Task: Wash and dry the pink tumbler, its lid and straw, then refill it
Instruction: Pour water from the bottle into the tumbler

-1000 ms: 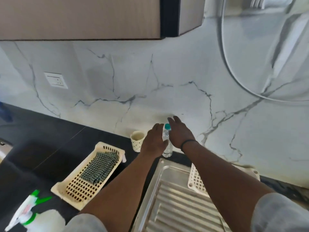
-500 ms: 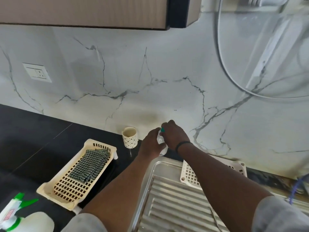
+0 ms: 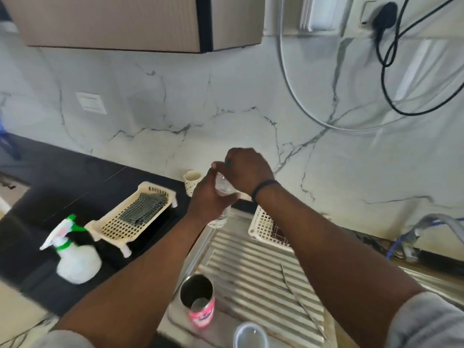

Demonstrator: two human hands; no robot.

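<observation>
**Fingers on the bottle cap**

Fingertips of the right hand (image 3: 247,169) pinch the green cap (image 3: 228,163) of a clear water bottle (image 3: 222,197); the left hand (image 3: 209,198) curls round the bottle's body, held above the far end of the steel drainboard (image 3: 251,259). Nearer the person, the pink tumbler (image 3: 199,303) stands open and upright on the drainboard's edge, its lid (image 3: 249,335) just beside it, a thin metal straw (image 3: 301,300) lying on the ridges.

tumbler (image 3: 197,301): shiny metal inside, glossy pink outside
drainboard (image 3: 253,267): ribbed steel
bottle (image 3: 222,197): clear plastic
counter (image 3: 75,177): smooth, dark
cloth (image 3: 143,209): checked fabric
</observation>
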